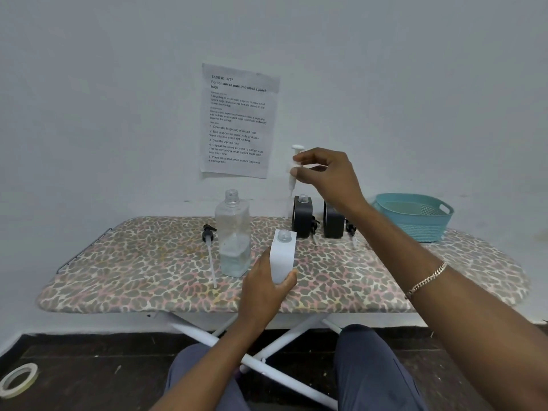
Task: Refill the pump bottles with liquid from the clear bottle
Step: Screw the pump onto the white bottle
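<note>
Left hand point(267, 287): we grip the uncapped white rectangular pump bottle point(283, 256), upright over the leopard-print ironing board point(133, 277).
Right hand point(323, 173): we pinch the white pump head with tube point(294, 169), raised above two black pump bottles point(302, 216).
Clear square plastic bottle point(232, 232): open, liquid low, standing just left of the white bottle.

Clear bottle point(232, 235) stands on the bench point(118, 277), left of centre. Loose pump point(209, 241) lies just left of it. Left hand point(264, 289) holds the near pump bottle point(283, 256) just right of it. Behind stand the rear-left pump bottle point(302, 216) and rear-right pump bottle point(333, 221), side by side. Right hand point(326, 170) holds the raised pump point(295, 167) above the rear-left one. Basket point(415, 216) sits at the bench's far right end.
</note>
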